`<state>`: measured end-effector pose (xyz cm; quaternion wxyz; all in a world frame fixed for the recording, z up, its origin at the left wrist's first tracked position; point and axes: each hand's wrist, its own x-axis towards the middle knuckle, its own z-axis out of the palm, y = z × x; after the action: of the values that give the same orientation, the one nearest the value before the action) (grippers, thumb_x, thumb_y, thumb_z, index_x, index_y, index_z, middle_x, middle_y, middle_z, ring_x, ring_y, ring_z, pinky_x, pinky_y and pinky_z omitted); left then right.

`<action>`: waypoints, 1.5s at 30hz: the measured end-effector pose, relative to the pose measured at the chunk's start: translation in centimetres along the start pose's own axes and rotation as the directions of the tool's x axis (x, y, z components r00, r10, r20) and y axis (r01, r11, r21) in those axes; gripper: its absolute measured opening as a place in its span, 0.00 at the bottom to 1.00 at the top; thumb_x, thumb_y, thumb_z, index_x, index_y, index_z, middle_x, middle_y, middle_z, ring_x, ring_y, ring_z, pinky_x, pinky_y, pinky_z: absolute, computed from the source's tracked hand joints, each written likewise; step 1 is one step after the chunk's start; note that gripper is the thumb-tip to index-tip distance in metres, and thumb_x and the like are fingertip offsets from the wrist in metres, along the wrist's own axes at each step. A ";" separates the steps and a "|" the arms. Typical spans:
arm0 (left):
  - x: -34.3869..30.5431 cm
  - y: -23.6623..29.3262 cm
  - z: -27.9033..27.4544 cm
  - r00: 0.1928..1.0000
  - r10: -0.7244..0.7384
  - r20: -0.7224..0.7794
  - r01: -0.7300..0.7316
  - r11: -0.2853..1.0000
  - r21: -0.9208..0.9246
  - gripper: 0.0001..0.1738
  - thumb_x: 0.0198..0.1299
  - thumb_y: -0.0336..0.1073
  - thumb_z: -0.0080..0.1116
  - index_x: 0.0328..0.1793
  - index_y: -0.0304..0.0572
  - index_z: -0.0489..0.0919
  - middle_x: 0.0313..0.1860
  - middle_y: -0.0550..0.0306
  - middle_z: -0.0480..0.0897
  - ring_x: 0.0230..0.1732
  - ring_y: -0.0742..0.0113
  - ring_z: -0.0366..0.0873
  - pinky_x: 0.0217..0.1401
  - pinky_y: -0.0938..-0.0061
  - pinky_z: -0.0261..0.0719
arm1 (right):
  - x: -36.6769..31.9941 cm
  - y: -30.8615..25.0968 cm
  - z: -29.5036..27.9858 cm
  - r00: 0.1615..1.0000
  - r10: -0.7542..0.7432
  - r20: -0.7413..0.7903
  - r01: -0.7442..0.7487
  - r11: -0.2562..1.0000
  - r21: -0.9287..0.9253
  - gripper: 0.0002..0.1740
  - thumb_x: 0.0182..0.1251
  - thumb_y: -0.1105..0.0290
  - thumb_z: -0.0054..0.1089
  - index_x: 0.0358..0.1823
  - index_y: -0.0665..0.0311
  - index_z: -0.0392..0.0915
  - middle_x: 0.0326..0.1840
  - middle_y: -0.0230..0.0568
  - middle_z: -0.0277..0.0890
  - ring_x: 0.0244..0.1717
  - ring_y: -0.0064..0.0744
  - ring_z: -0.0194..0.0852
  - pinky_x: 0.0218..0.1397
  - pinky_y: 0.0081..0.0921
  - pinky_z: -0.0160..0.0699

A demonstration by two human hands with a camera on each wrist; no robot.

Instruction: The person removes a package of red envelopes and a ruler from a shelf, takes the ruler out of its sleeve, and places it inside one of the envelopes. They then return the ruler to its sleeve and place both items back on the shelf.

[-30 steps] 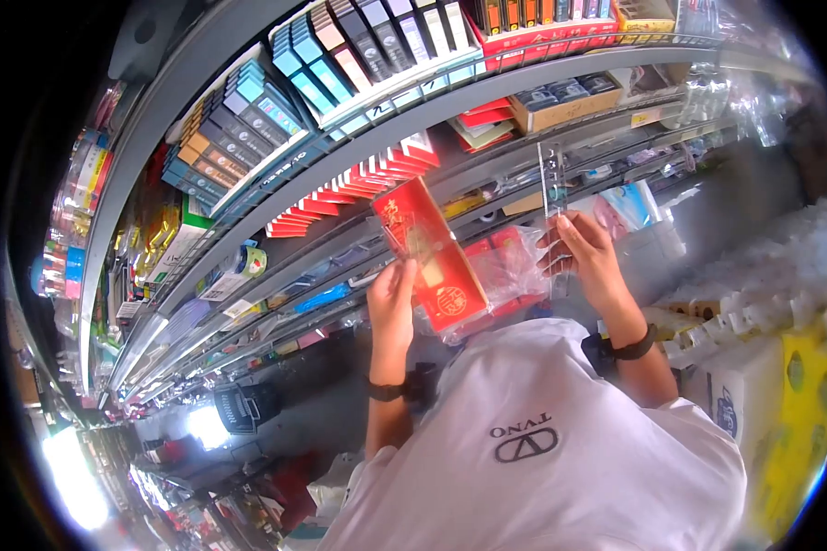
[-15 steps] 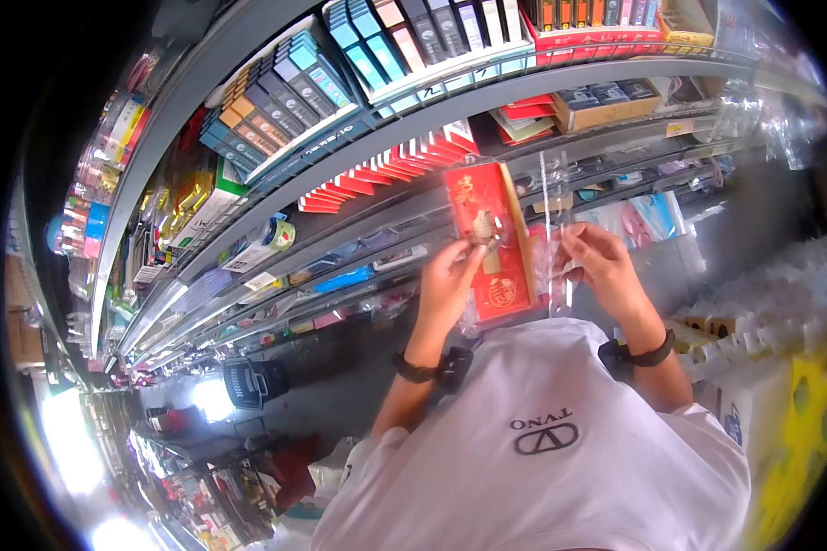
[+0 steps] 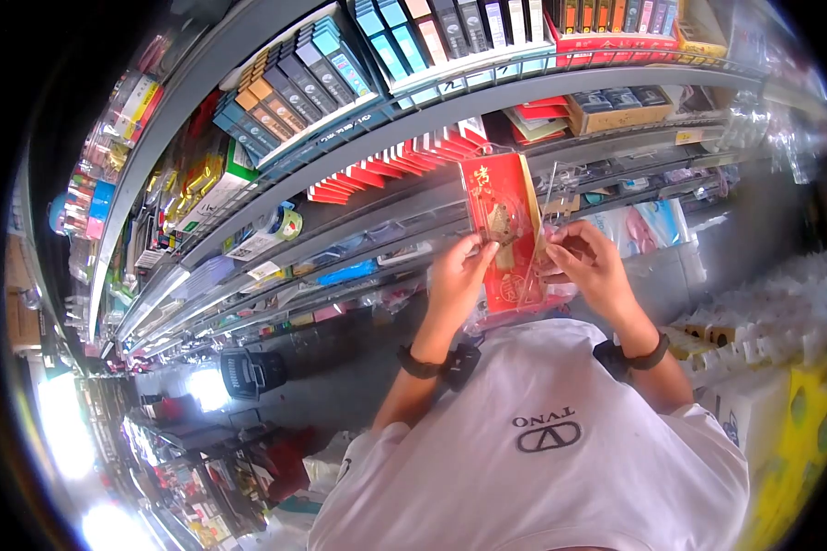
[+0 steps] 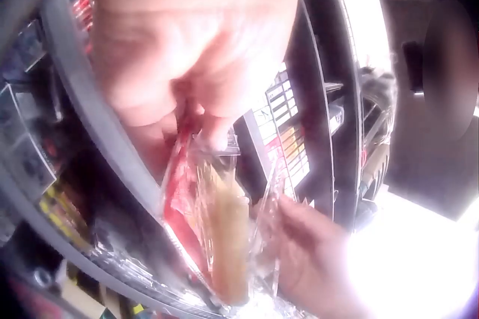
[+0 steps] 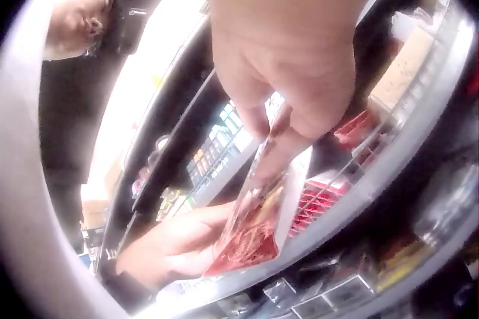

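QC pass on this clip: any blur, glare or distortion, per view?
Head: strong fisheye bends the shelves, black vignette, blown-out glare bottom left. Left wrist: left hand close and defocused, red packet soft, white overexposure lower right. Right wrist: right hand blurred, bright glare band at left.

Pinching red packet [image 4: 179, 210] at its top edge with left hand [image 4: 187, 50], very close to lens.
Blurred throughout. Gripped between fingertips [image 4: 217, 133] at top of packet; hanging down and tilted slightly, with tan upright piece [image 4: 228, 237] under clear cover on its front. Held from lower right by right hand [image 4: 314, 255], thumb on edge of clear plastic sleeve [image 4: 268, 210] just beside packet, touching or overlapping it, cannot tell which. Behind: grey shelf rail [image 4: 78, 98] running diagonally down left side, rows of small boxes [image 4: 288, 136] on shelves at centre right, glare washing out lower right corner.
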<state>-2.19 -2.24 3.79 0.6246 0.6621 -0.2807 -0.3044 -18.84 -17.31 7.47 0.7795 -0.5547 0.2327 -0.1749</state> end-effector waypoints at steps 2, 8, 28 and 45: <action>-0.2 -0.3 0.1 1.000 0.001 0.010 -0.001 0.995 0.095 0.15 0.70 0.36 0.64 0.53 0.30 0.82 0.38 0.59 0.86 0.40 0.81 0.80 0.42 0.80 0.77 | 0.1 0.0 0.3 1.000 -0.031 -0.003 0.031 0.999 -0.010 0.10 0.74 0.76 0.60 0.51 0.71 0.72 0.44 0.42 0.82 0.44 0.30 0.86 0.47 0.28 0.90; -0.9 0.2 1.6 0.985 0.132 0.110 -0.150 0.972 0.180 0.16 0.68 0.37 0.65 0.54 0.33 0.81 0.40 0.48 0.87 0.38 0.70 0.84 0.43 0.73 0.80 | 1.1 0.8 0.9 0.988 -0.150 -0.041 0.130 0.942 -0.308 0.12 0.70 0.76 0.66 0.48 0.72 0.73 0.41 0.41 0.82 0.43 0.27 0.86 0.44 0.24 0.89; -0.8 0.0 1.4 0.951 0.049 0.304 -0.108 0.977 0.182 0.13 0.72 0.28 0.54 0.59 0.31 0.79 0.46 0.50 0.86 0.43 0.69 0.81 0.47 0.73 0.78 | 1.6 0.9 0.8 0.979 -0.205 -0.017 0.170 0.854 -0.492 0.19 0.71 0.71 0.65 0.60 0.70 0.76 0.40 0.46 0.86 0.41 0.31 0.88 0.45 0.28 0.85; 1.5 -3.6 1.7 0.982 -0.071 0.176 0.058 0.995 0.076 0.22 0.79 0.44 0.47 0.64 0.33 0.76 0.52 0.48 0.83 0.47 0.67 0.83 0.46 0.73 0.81 | 2.0 1.6 1.2 0.951 -0.297 0.091 0.285 0.718 -0.636 0.22 0.66 0.76 0.66 0.63 0.63 0.79 0.42 0.48 0.82 0.38 0.36 0.82 0.44 0.30 0.82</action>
<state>-2.49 -4.22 0.04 0.5632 0.6626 -0.3243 -0.3724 -16.54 -16.94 5.96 0.5035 -0.8152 0.1950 -0.2097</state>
